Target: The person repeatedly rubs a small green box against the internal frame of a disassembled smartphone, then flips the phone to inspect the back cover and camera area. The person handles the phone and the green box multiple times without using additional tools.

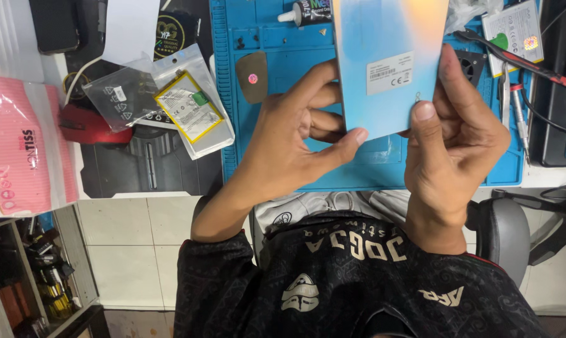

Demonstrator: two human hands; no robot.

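A flat, glossy phone back panel [386, 62], blue fading to a warm tint at its upper corner, is held up between both hands above a blue work mat [283, 56]. The left hand [289, 144] is closed on the panel's left edge: its thumb [342, 145] is pressed against the lower left corner, while the other fingers [320, 103] are curled behind and beside that edge. The right hand [458, 144] is closed on the panel's lower right corner, with its thumb [424, 122] laid flat on the face, just under a white label [389, 72], and the remaining fingers wrapped around the right edge behind it. Just beyond the left fingers, a dark oval pick [253, 76] with a red spot is seen lying on the mat, and farther out to that side a yellow-edged battery in a clear pouch [192, 106] is lying beside a second small clear pouch [117, 97]. A red computer mouse [85, 125] is placed past those pouches, near a pink tissue pack [23, 147]. Above the left fingers a small glue tube [305, 12] is resting at the mat's top. To the outer side of the right fingers, tweezers [505, 87] and a red-and-black tool [521, 59] are laid on the mat.
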